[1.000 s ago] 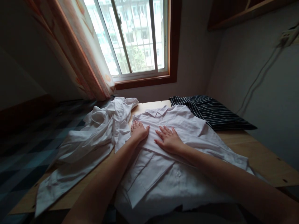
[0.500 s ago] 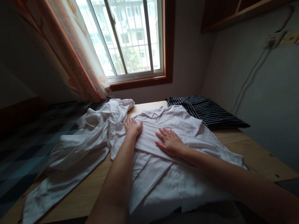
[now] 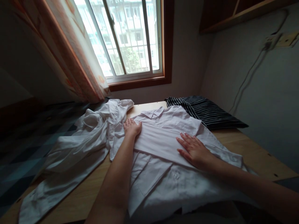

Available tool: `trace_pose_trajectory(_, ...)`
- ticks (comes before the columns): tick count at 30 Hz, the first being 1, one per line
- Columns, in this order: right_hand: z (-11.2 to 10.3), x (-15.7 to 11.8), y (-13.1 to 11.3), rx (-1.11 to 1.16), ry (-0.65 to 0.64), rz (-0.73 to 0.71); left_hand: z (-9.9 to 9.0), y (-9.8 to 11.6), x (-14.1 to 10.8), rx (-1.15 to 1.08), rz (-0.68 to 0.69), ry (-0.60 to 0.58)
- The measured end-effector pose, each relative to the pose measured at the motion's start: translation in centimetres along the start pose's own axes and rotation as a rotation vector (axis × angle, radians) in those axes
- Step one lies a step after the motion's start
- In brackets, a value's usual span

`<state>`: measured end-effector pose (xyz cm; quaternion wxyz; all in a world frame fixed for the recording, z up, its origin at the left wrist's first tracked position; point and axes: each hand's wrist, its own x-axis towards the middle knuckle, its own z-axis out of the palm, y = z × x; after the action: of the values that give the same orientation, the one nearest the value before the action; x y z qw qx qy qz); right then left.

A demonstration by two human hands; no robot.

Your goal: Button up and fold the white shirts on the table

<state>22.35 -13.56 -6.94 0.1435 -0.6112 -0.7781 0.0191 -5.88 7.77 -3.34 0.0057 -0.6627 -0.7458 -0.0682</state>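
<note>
White cotton-like cloth of a collared shirt (image 3: 184,119) lay beneath both hands, spread over a wooden surface (image 3: 240,144). As far as showed, a flat band of fabric (image 3: 156,140), probably a sleeve, was laid across the front from one hand to the other, fairly smooth; the part beyond the right hand was spread outward and not folded in, and creases remained below both hands. The left hand (image 3: 132,127) rested palm down near the band's end, fingers slightly parted, pinching nothing. The right hand (image 3: 195,151) lay flat on the band, fingers fanned. The collar (image 3: 153,112) sat ahead of and between them. Left of the left hand was a rumpled white garment (image 3: 91,146); ahead of the right hand, a black-and-white striped cloth (image 3: 210,112).
</note>
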Motion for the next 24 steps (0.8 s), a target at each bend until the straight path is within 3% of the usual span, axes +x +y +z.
trace_pose_trajectory(3,-0.5,-1.3,1.1,-0.035,-0.013,0.040,0.2,-0.1,-0.1,0.006,0.009,0.012)
trace_pose_trajectory(6,-2.0,-0.4,1.8,-0.059,-0.085,0.059,0.6,0.0,-0.4,0.003,0.013,0.078)
trace_pose_trajectory(10,-4.4,4.4,2.1,-0.025,-0.058,-0.015,0.0,0.6,-1.5,0.026,0.147,0.271)
trace_pose_trajectory(12,-4.8,7.4,2.1,0.008,-0.036,-0.069,-0.9,1.2,-2.6,0.017,0.265,0.295)
trace_pose_trajectory(15,-3.7,11.2,1.9,0.020,-0.074,-0.185,-2.0,2.2,-5.5,-0.040,0.416,0.290)
trace_pose_trajectory(19,-0.6,13.4,1.6,0.062,-0.114,-0.272,-1.6,2.5,-11.3,-0.112,0.685,0.210)
trace_pose_trajectory(24,1.6,13.7,2.3,0.091,-0.073,-0.273,-1.0,1.4,-16.1,-0.058,0.740,-0.075)
